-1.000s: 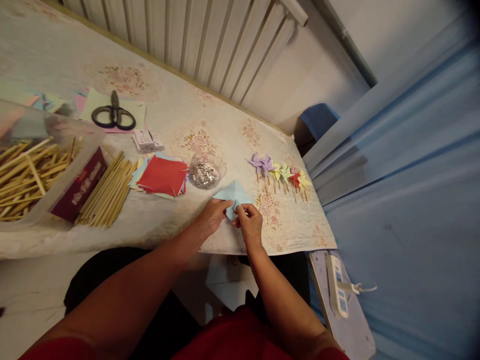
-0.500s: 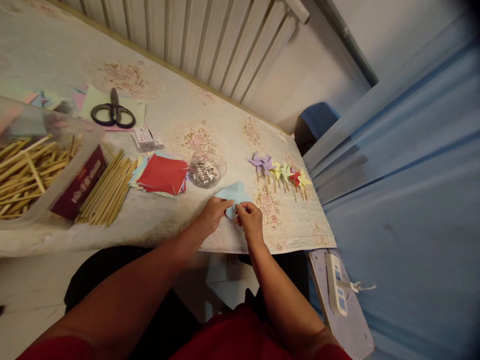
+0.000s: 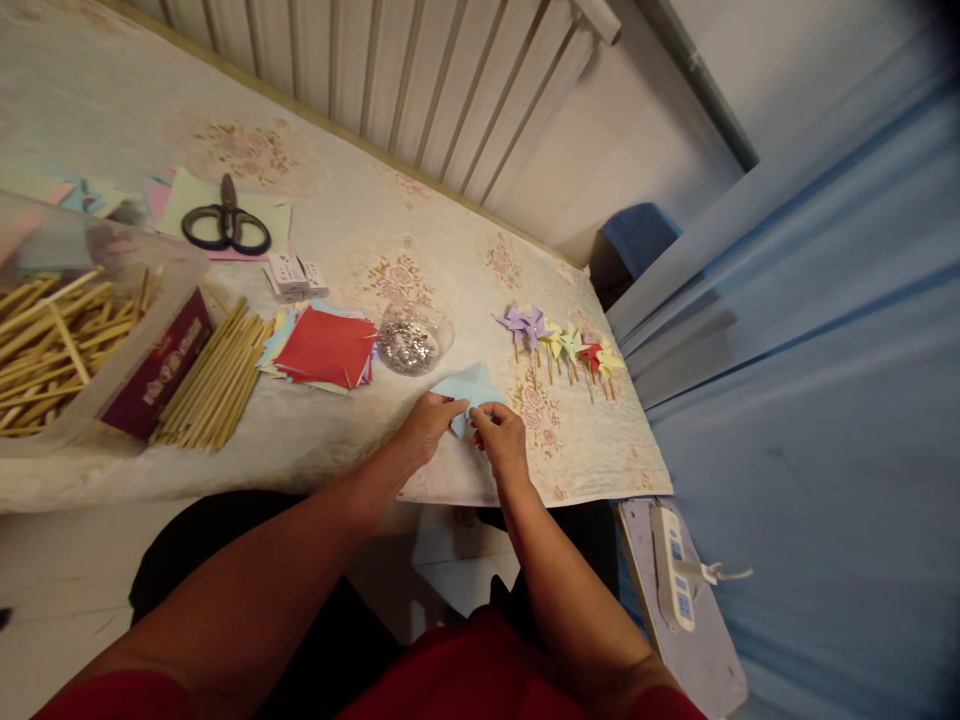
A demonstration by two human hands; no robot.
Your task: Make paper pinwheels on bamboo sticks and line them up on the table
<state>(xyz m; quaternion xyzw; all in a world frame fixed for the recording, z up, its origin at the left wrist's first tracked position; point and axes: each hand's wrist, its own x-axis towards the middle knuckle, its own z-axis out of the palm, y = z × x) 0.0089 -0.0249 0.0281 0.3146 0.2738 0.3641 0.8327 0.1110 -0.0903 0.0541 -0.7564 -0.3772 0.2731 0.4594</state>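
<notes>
A light blue paper square [image 3: 466, 385] lies near the table's front edge, partly folded. My left hand [image 3: 425, 428] pinches its near left part and my right hand [image 3: 501, 438] pinches a folded corner beside it; both hands are closed on the paper. Just beyond it stands a clear bowl of silvery pins [image 3: 409, 342]. A row of small finished paper pinwheels on sticks [image 3: 559, 345] lies to the right.
A stack of coloured paper squares, red on top [image 3: 324, 347], loose wooden sticks [image 3: 214, 380], a clear tub of sticks [image 3: 56, 340], black scissors [image 3: 225, 222] and small white boxes [image 3: 295, 276] lie on the left. A power strip [image 3: 673, 575] sits on a stool below right.
My hands and the blue paper have barely shifted; the fingers keep working the fold in the same spot.
</notes>
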